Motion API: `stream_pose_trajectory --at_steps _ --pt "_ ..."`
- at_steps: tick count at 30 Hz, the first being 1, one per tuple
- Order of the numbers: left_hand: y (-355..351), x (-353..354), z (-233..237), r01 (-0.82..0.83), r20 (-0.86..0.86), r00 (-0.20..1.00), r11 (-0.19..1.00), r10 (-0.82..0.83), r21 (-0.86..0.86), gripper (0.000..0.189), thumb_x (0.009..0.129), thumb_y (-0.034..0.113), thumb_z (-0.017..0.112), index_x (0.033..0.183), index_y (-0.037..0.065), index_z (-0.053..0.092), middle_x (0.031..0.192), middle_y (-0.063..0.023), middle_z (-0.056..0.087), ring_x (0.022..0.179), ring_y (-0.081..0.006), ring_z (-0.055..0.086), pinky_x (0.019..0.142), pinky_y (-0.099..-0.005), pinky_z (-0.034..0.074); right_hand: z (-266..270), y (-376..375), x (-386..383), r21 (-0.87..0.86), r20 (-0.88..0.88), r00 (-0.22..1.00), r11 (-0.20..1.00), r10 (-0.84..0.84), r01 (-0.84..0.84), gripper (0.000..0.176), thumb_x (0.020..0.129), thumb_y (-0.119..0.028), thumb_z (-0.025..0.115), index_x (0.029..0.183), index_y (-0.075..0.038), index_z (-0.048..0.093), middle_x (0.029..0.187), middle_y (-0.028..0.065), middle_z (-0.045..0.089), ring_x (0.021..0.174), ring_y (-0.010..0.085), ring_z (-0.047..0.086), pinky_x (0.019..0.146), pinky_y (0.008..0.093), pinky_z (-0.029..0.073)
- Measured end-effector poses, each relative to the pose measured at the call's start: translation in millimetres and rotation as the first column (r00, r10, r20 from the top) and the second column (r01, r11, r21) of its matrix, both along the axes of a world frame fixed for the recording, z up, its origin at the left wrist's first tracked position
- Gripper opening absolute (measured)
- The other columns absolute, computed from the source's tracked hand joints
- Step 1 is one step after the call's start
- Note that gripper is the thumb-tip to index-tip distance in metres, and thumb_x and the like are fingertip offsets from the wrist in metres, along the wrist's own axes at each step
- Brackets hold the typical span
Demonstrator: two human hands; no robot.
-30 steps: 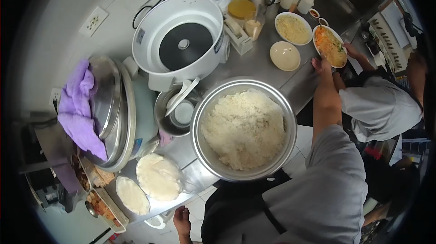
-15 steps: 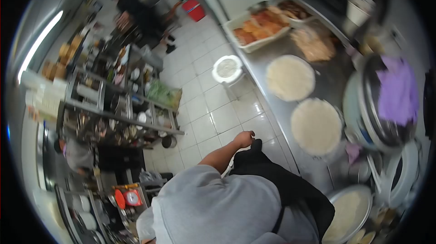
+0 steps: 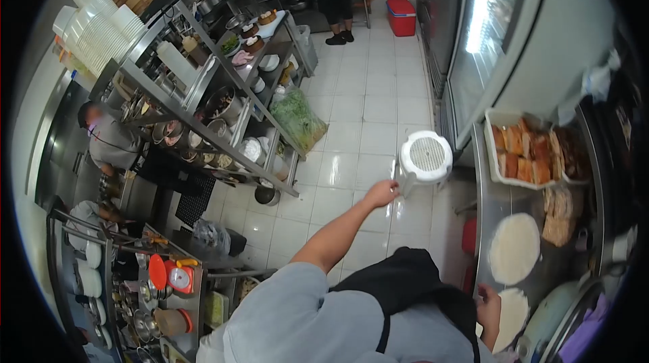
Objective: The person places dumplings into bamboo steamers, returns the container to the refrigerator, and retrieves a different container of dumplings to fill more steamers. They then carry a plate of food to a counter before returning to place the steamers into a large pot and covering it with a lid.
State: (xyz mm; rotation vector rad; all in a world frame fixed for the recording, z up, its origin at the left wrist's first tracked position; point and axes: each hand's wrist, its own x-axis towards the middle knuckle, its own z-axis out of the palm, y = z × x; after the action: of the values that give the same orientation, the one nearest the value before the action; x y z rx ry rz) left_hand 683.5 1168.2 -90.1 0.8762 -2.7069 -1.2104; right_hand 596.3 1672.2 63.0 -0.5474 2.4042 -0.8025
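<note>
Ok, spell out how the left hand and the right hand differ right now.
The left hand is stretched far out over the tiled floor, fingers at the rim of the white stool; the right hand stays tucked by the body at the steel counter edge, beside a round white portion of food. The left forearm shows fully; the right is hidden. Both are bare.
</note>
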Motion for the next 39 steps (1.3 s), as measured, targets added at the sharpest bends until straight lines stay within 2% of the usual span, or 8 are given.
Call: stream_pose_trajectory --at_steps 9,16,18,20,24,25,32,39 --pt "-374 95 -102 -0.225 0.31 0.891 0.916 0.331 -0.332 0.04 0.085 0.033 0.057 0.109 0.002 0.066 0.11 -0.0232 0.066 0.104 -0.0402 0.062 0.092 -0.0468 0.05 15 -302 -149 0.163 -0.069 0.963 0.955 0.262 -0.248 0.037 0.075 -0.013 0.068 0.11 0.0 0.066 0.103 0.0214 0.068 0.099 0.0356 0.066 0.089 0.0417 0.052" --pt "-297 314 -177 -0.38 0.745 0.599 0.923 0.294 -0.058 0.043 0.088 0.039 0.048 0.103 0.006 0.071 0.116 -0.021 0.065 0.109 -0.0373 0.062 0.095 -0.0474 0.048 10 -708 -249 0.159 -0.317 0.641 0.706 0.699 -0.691 0.043 0.079 -0.018 0.065 0.117 0.0 0.062 0.115 0.0237 0.064 0.107 0.0412 0.059 0.096 0.0458 0.047" --pt "-261 338 -178 -0.548 0.759 0.532 0.836 0.375 -0.029 0.045 0.088 0.043 0.051 0.091 0.002 0.07 0.108 -0.0213 0.068 0.098 -0.0355 0.065 0.088 -0.0468 0.051 32 -835 -229 0.096 -0.403 0.482 0.56 0.778 -0.823 0.043 0.082 -0.019 0.065 0.12 -0.001 0.06 0.114 0.0229 0.064 0.107 0.0414 0.059 0.096 0.0454 0.047" --pt "-247 325 -156 -0.956 0.758 0.292 0.187 0.584 0.225 0.042 0.089 0.04 0.054 0.082 0.001 0.068 0.09 -0.0193 0.071 0.08 -0.0313 0.069 0.076 -0.0436 0.055 51 -948 -197 0.027 -0.427 0.363 0.413 0.828 -0.91 0.041 0.084 -0.02 0.066 0.12 -0.002 0.061 0.116 0.022 0.064 0.109 0.0405 0.058 0.097 0.0443 0.047" --pt "-324 268 -153 -0.639 0.387 0.568 0.685 0.726 -0.349 0.025 0.086 0.024 0.059 0.078 0.001 0.064 0.073 -0.0172 0.069 0.061 -0.0315 0.067 0.063 -0.0431 0.055 59 -1125 -134 -0.039 -0.309 0.135 0.13 0.941 -0.991 0.043 0.087 -0.022 0.064 0.124 -0.002 0.058 0.122 0.0216 0.061 0.115 0.0389 0.056 0.1 0.043 0.045" --pt "-375 235 -140 -0.974 0.236 0.226 0.223 0.945 0.04 0.023 0.085 0.025 0.061 0.082 0.003 0.066 0.082 -0.0196 0.069 0.071 -0.0341 0.067 0.066 -0.0467 0.054 54 -1157 -125 -0.038 -0.265 0.085 0.078 0.96 -0.996 0.045 0.088 -0.023 0.063 0.126 -0.002 0.057 0.124 0.0218 0.06 0.117 0.0386 0.055 0.101 0.043 0.044" --pt "-884 82 73 -0.947 -0.427 0.242 0.308 0.871 0.092 0.033 0.093 0.034 0.061 0.1 0.002 0.065 0.084 -0.0181 0.068 0.076 -0.0352 0.066 0.071 -0.0416 0.051 34 -1330 -157 0.124 0.034 -0.022 -0.026 0.999 -0.992 0.059 0.088 -0.032 0.063 0.138 -0.004 0.049 0.131 0.0223 0.057 0.123 0.0375 0.052 0.104 0.0418 0.042" --pt "-1210 57 167 -0.98 -0.224 0.151 0.117 0.963 -0.158 0.041 0.089 0.033 0.056 0.108 -0.001 0.067 0.105 -0.0298 0.066 0.102 -0.0456 0.063 0.091 -0.0497 0.049 35 -1598 -216 0.03 -0.153 0.04 0.045 0.987 -0.999 0.047 0.084 -0.026 0.067 0.124 -0.002 0.06 0.116 0.0211 0.065 0.108 0.0367 0.061 0.094 0.0415 0.048"
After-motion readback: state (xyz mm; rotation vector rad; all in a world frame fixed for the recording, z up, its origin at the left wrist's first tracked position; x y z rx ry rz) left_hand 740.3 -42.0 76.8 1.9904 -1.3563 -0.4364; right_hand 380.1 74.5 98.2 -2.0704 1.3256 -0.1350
